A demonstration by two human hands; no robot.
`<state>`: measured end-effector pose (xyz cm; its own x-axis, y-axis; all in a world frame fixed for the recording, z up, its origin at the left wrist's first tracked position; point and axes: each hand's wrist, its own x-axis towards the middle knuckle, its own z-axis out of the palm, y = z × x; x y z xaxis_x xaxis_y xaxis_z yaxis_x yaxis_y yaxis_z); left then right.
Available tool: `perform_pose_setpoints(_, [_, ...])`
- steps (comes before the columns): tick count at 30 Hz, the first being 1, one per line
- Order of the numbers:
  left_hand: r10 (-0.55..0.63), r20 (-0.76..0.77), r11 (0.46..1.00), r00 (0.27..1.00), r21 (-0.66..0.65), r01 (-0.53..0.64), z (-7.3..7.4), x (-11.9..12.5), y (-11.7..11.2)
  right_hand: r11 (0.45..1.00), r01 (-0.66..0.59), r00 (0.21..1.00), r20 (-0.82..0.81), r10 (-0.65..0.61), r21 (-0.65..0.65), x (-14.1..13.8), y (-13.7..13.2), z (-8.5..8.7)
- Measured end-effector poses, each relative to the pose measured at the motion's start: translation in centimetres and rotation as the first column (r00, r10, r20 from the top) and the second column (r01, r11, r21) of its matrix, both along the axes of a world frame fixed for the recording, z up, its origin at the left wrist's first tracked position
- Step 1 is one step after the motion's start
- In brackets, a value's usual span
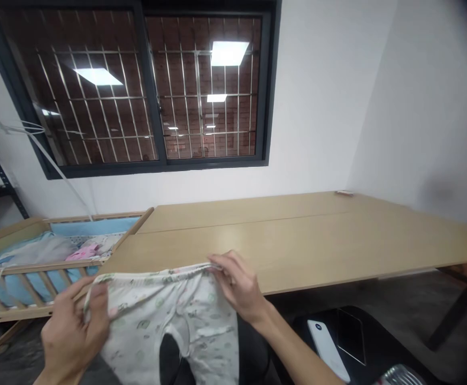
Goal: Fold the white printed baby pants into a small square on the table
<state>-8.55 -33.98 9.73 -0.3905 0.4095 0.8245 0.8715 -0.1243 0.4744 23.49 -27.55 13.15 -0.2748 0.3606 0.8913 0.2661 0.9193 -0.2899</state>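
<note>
A pair of small white baby pants [137,326] with a pale green and pink print hangs spread between my hands, in front of the table's near edge. My left hand [75,326] pinches one end of the gathered waistband, thumb on the near side. The other end of the waistband is pinched in the fingers of my right hand [237,283], slightly higher. An opening shows between the two legs, with dark cloth seen through it. The lower ends of the legs run out of view.
A light wooden table [297,240] stretches ahead to the wall, under a barred window [205,91]. At left stands a wooden crib [36,267] with blue lining and bedding. A white phone [327,350] and a dark phone [351,334] lie on a black surface at lower right.
</note>
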Motion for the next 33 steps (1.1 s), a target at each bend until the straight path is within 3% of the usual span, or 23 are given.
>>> perform_pose_setpoints(2, [0.005,-0.001,1.0,1.0,0.021,-0.005,1.3,1.7,1.7,0.997,0.081,0.996,-0.032,-0.081,-0.013,1.0,1.3,1.2])
perform_pose_setpoints(4, [-0.065,-0.001,0.998,0.998,-0.015,0.065,2.2,2.6,4.1,0.989,0.141,0.99,-0.013,-0.142,-0.044,1.9,3.0,2.3])
perform_pose_setpoints(7, [-0.147,-0.036,0.976,0.988,-0.166,0.139,2.7,3.1,9.1,0.976,0.175,0.984,0.06,-0.169,-0.126,2.8,7.0,3.1])
perform_pose_setpoints(9, [-0.186,-0.091,0.928,0.978,-0.343,0.145,2.4,3.1,12.8,0.965,0.188,0.98,0.099,-0.172,-0.182,3.2,10.4,2.9])
perform_pose_setpoints(13, [-0.287,-0.157,0.776,0.945,-0.616,0.134,0.2,3.5,19.6,0.917,0.286,0.935,0.29,-0.204,-0.277,3.5,17.3,-0.1])
perform_pose_setpoints(18, [-0.332,-0.19,0.668,0.924,-0.739,0.087,-4.6,4.7,25.7,0.826,0.511,0.758,0.577,-0.304,-0.237,3.2,23.3,-6.3])
perform_pose_setpoints(23, [-0.325,-0.216,0.599,0.921,-0.8,0.024,-8.7,4.9,30.4,0.792,0.568,0.688,0.657,-0.308,-0.224,3.2,27.5,-11.1])
perform_pose_setpoints(27, [-0.295,-0.213,0.578,0.932,-0.816,-0.004,-9.9,4.2,34.3,0.772,0.599,0.646,0.698,-0.308,-0.214,3.2,31.6,-12.6])
perform_pose_setpoints(33, [-0.226,-0.219,0.576,0.949,-0.816,-0.051,-10.3,4.3,39.9,0.736,0.641,0.615,0.721,-0.32,-0.22,2.5,38.0,-12.6])
